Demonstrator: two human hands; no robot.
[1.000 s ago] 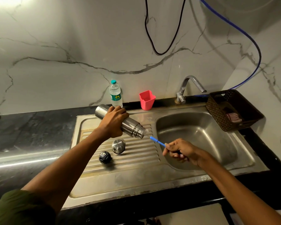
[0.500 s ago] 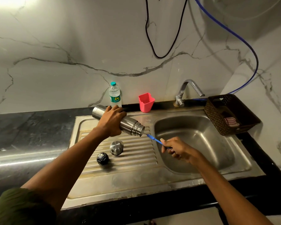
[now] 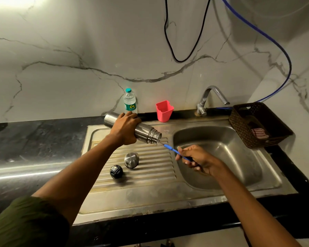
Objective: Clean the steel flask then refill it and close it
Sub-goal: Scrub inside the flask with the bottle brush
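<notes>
My left hand (image 3: 126,128) grips the steel flask (image 3: 146,133) round its middle and holds it nearly level above the drainboard, its open mouth toward the basin. My right hand (image 3: 197,159) holds the blue handle of a bottle brush (image 3: 171,149), whose thin wire end runs into the flask's mouth; the bristles are hidden inside. On the ribbed drainboard lie the flask's steel cup lid (image 3: 131,159) and its black stopper (image 3: 116,171). A small water bottle (image 3: 130,102) with a green cap stands at the wall.
The steel sink (image 3: 268,175) has its basin on the right, with the tap (image 3: 212,97) behind it. A red cup (image 3: 164,111) stands on the back ledge. A dark woven basket (image 3: 239,125) sits at the right corner. Black counter extends left.
The brush has slid deeper into the flask's mouth, so less of the blue handle shows, and my right hand has come closer to the flask. My left hand keeps its hold.
</notes>
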